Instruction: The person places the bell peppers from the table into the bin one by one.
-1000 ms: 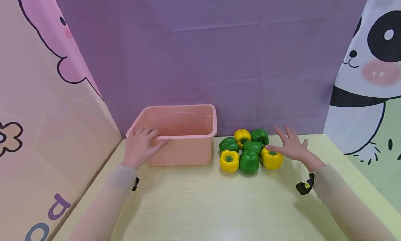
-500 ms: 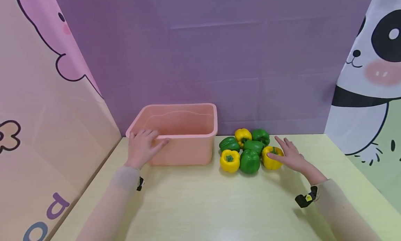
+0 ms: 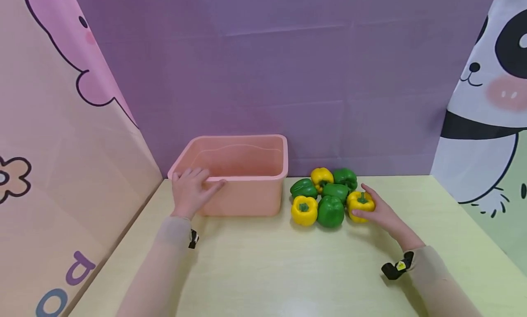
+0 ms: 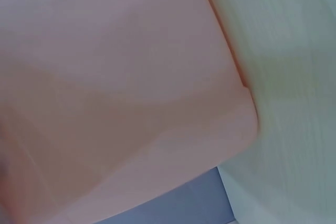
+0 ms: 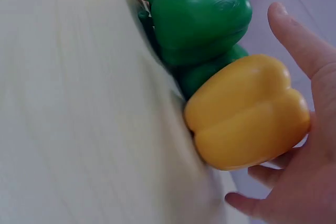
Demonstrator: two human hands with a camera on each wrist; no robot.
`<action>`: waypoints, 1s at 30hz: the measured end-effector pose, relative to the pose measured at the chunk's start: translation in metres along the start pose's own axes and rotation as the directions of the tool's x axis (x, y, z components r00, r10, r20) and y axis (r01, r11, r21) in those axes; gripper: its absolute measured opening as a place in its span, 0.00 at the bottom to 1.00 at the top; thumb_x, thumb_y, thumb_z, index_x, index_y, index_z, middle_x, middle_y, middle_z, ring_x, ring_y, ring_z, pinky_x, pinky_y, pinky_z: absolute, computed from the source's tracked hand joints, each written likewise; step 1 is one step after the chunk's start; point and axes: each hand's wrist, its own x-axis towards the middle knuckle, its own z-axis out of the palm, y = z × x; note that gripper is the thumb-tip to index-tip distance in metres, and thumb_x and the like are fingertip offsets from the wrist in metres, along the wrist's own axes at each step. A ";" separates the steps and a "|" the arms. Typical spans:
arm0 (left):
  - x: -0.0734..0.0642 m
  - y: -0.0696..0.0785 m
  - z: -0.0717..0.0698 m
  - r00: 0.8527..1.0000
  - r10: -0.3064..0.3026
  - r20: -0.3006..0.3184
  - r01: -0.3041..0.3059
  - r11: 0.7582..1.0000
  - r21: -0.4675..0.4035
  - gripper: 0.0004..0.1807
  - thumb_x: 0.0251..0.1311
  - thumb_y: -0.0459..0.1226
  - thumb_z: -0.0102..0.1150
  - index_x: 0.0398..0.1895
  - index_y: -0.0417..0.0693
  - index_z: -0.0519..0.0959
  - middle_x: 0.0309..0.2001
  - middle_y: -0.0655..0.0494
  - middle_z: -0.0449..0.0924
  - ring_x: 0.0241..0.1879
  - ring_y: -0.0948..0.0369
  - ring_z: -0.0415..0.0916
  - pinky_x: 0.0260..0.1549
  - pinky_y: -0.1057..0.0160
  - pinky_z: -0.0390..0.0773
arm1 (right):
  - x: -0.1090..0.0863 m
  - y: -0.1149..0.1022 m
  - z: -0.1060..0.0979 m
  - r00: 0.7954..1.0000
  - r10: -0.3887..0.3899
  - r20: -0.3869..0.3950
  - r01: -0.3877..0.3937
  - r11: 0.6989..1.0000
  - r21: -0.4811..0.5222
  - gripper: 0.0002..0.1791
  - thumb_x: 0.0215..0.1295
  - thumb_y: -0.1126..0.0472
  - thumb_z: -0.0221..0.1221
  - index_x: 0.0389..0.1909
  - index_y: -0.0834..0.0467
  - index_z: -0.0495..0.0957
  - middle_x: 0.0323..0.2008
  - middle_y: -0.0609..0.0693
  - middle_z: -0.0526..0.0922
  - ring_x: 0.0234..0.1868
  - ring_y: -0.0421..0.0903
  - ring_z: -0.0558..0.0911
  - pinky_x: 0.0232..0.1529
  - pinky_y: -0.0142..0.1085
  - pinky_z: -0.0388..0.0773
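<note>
My left hand point(image 3: 191, 192) holds the near rim of a pink plastic bin point(image 3: 243, 198), its fingers over the edge and its thumb along the outside. The bin's wall point(image 4: 157, 72) fills most of the left wrist view. At the right end of a cluster of bell peppers, my right hand point(image 3: 384, 214) spreads around a yellow bell pepper point(image 3: 361, 206). In the right wrist view, the thumb point(image 5: 294, 35) stands apart from this pepper point(image 5: 247, 114), and the other fingers are partly hidden behind it. The pepper rests on the table, stem upward.
Beside it lie a green bell pepper point(image 3: 331, 212), another yellow one point(image 3: 304, 211) and several more peppers behind. The pale table point(image 3: 280, 266) extends in front. A purple backdrop point(image 3: 263, 74) rises behind, with printed panels at left and right.
My right hand has come down beside the right-hand yellow bell pepper, with its thumb now at the near side. My left hand has kept its place on the bin's rim.
</note>
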 end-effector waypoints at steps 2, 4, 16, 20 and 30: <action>-0.001 0.000 0.001 1.000 -0.011 -0.007 0.011 1.000 0.002 0.29 0.54 0.70 0.51 0.26 0.54 0.73 0.31 0.57 0.77 0.31 0.53 0.68 0.39 0.47 0.57 | 0.002 0.002 0.002 1.000 0.008 -0.018 -0.007 0.999 0.042 0.54 0.59 0.53 0.66 0.76 0.58 0.41 0.71 0.72 0.48 0.68 0.69 0.54 0.64 0.65 0.49; -0.002 0.000 0.001 1.000 -0.019 -0.016 0.019 1.000 0.004 0.30 0.53 0.70 0.51 0.28 0.54 0.75 0.33 0.57 0.79 0.32 0.53 0.69 0.39 0.47 0.57 | 0.003 0.003 0.003 0.999 0.010 -0.037 -0.006 0.996 0.088 0.52 0.59 0.55 0.67 0.76 0.58 0.42 0.71 0.71 0.49 0.67 0.68 0.56 0.65 0.64 0.49; -0.009 -0.003 0.000 0.996 -0.031 -0.081 0.031 1.000 -0.001 0.32 0.52 0.73 0.48 0.27 0.54 0.75 0.28 0.57 0.75 0.30 0.54 0.66 0.39 0.47 0.56 | 0.007 0.017 0.016 0.995 0.072 -0.074 -0.054 0.975 0.217 0.46 0.63 0.56 0.64 0.74 0.60 0.47 0.69 0.67 0.54 0.65 0.62 0.59 0.68 0.55 0.52; -0.007 -0.003 0.005 0.989 -0.002 -0.146 0.001 1.000 -0.012 0.36 0.52 0.75 0.43 0.24 0.53 0.74 0.25 0.57 0.73 0.28 0.53 0.65 0.37 0.47 0.55 | 0.005 0.021 0.017 0.993 0.093 -0.077 -0.070 0.964 0.257 0.46 0.64 0.56 0.64 0.74 0.61 0.46 0.70 0.67 0.53 0.65 0.61 0.59 0.68 0.54 0.51; -0.001 0.001 0.012 0.981 0.023 -0.191 -0.027 0.999 -0.020 0.38 0.51 0.77 0.39 0.20 0.53 0.69 0.20 0.58 0.66 0.25 0.54 0.62 0.36 0.47 0.55 | -0.001 0.025 0.013 0.992 0.100 -0.075 -0.075 0.957 0.281 0.46 0.65 0.56 0.62 0.74 0.61 0.45 0.69 0.65 0.54 0.64 0.57 0.60 0.64 0.36 0.60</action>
